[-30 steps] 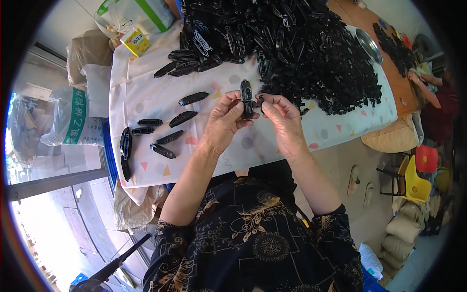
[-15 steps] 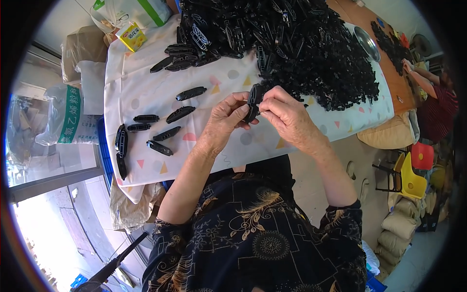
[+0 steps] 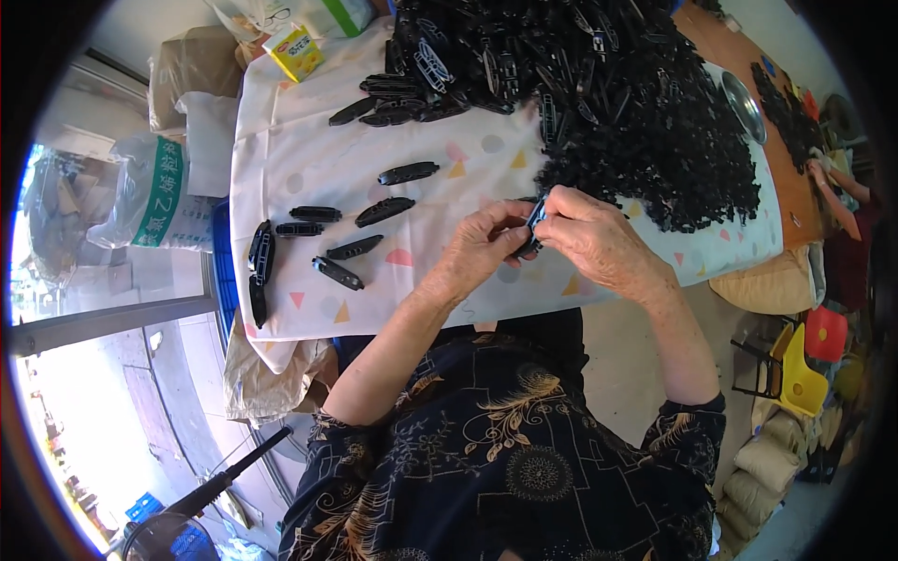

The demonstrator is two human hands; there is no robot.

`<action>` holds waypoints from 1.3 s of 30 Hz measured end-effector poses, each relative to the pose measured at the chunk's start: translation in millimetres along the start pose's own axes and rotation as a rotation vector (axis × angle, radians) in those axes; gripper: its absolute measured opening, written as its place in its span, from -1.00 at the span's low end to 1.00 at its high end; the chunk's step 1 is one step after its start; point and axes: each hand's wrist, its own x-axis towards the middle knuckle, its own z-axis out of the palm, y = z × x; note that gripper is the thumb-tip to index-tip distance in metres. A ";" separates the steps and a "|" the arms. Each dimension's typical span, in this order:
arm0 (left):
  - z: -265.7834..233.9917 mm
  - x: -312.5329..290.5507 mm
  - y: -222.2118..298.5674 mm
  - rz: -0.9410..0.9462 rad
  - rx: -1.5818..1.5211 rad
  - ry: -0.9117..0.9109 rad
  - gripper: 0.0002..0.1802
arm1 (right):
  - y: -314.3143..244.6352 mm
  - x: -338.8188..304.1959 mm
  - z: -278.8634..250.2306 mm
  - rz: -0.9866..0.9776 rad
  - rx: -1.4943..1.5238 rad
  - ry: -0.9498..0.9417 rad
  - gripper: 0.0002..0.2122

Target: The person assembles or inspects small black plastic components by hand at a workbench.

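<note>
A slim, oblong black plastic part (image 3: 536, 219) is held up above the table's near edge, tilted, with a bluish shine along one side. My left hand (image 3: 486, 245) is closed on its left side, thumb and fingers pinching it. From the right, my right hand (image 3: 603, 241) presses its bent fingers and thumb against the part's upper end, hiding much of it. Whether the right fingers also hold a smaller piece cannot be made out. Several similar parts lie apart on the cloth to the left, including a black part (image 3: 384, 211) nearest my left hand.
A patterned white cloth (image 3: 318, 159) covers the table. Across its far side spread a heap of long black parts (image 3: 468, 56) and a pile of small black pieces (image 3: 645, 168). A metal dish (image 3: 744, 107) and yellow box (image 3: 295, 53) stand beyond. Another person's hand (image 3: 818, 168) works at far right.
The whole view has shifted, so the table sits farther right in the picture. The held part has tilted over, and my right fingers have moved up over its top end.
</note>
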 end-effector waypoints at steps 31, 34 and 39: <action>-3.4 5.0 -6.7 0.325 0.344 -0.120 -0.22 | 5.1 -11.8 82.2 0.645 1.257 0.472 -0.76; -4.8 16.1 -4.5 0.563 0.530 0.028 -0.44 | 8.1 -10.1 84.7 0.607 1.271 0.506 -0.73; -63.3 34.2 1.4 0.746 1.506 0.399 -0.66 | 42.6 10.6 42.8 0.305 -0.115 0.417 -0.71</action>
